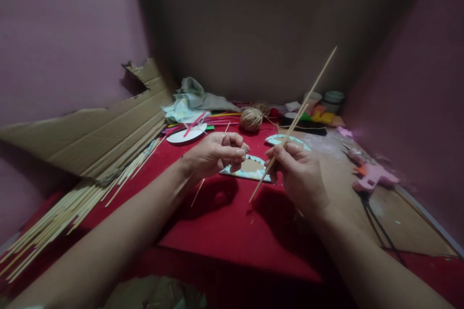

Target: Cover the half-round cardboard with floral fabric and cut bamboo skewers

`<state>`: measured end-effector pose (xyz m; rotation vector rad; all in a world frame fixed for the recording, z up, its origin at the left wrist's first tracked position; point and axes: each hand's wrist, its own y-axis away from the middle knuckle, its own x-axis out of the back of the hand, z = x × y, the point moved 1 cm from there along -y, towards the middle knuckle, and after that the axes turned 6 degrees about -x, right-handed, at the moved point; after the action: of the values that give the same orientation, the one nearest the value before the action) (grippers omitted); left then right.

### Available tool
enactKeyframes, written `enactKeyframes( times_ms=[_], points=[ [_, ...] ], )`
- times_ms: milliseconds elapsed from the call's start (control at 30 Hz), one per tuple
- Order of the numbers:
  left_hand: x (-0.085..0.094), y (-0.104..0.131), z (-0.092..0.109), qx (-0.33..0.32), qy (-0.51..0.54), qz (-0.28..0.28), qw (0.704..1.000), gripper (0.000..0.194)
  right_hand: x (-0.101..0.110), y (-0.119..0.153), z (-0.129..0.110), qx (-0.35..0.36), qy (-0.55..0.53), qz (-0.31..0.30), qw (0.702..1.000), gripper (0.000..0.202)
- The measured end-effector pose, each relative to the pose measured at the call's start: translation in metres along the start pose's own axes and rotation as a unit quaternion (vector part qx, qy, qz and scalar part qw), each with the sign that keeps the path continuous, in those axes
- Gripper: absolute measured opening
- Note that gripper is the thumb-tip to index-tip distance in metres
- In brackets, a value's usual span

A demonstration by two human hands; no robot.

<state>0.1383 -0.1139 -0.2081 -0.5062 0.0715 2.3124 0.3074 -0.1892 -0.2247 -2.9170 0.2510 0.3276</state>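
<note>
My right hand point(299, 169) is closed around thin bamboo sticks point(308, 99), at least two side by side. They slant from low left to high right, with one tip well above the other. My left hand point(221, 154) is pinched, thumb against fingertips, just left of the right hand. Whatever lies in that pinch, if anything, is too small to make out. Another thin stick point(197, 193) runs behind the left hand, its middle hidden. Beyond the hands lies a fabric-edged piece with a tan oval point(253, 166), and a similar piece point(290, 142) is partly behind the right hand.
Many loose sticks point(76, 207) lie at left beside a cardboard sheet point(94, 140). A white disc point(186, 133), crumpled cloth point(194, 99) and a twine ball point(251, 119) are at the back of the red cloth point(217, 227). A pink glue gun point(375, 176) with a black cord lies right.
</note>
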Motion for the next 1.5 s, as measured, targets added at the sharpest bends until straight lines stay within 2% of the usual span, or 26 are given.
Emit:
enactKeyframes(
  times_ms=[233,500,633,767,900,1033,1333,1500],
  points=[
    [-0.007,0.006,0.0,0.006,0.009,-0.073,0.997,0.017,-0.001,-0.004,0.0,-0.054,-0.066,-0.004,0.996,0.022],
    [-0.01,0.008,-0.004,0.002,0.026,-0.117,0.993,0.015,0.0,-0.007,0.001,-0.077,-0.074,0.01,0.994,0.025],
    [-0.011,0.008,-0.004,-0.002,0.022,-0.117,0.993,0.017,0.0,-0.007,0.002,-0.077,-0.065,0.01,0.995,0.024],
    [-0.009,0.006,-0.004,-0.033,0.016,-0.108,0.993,0.019,0.0,-0.007,0.003,-0.075,-0.063,0.01,0.995,0.023],
    [-0.006,0.002,-0.004,-0.056,-0.011,-0.083,0.995,0.021,0.0,-0.007,0.002,-0.077,-0.06,0.009,0.995,0.022],
    [-0.003,-0.002,-0.007,-0.051,-0.02,-0.059,0.997,0.023,0.0,-0.008,0.002,-0.077,-0.075,0.008,0.994,0.022],
    [-0.004,0.003,-0.008,-0.038,0.053,-0.071,0.995,0.015,0.0,-0.009,0.004,-0.087,-0.096,0.001,0.992,0.024],
    [-0.008,0.006,-0.006,-0.042,0.046,-0.079,0.995,0.016,0.0,-0.009,0.004,-0.087,-0.095,0.007,0.992,0.026]
  ],
)
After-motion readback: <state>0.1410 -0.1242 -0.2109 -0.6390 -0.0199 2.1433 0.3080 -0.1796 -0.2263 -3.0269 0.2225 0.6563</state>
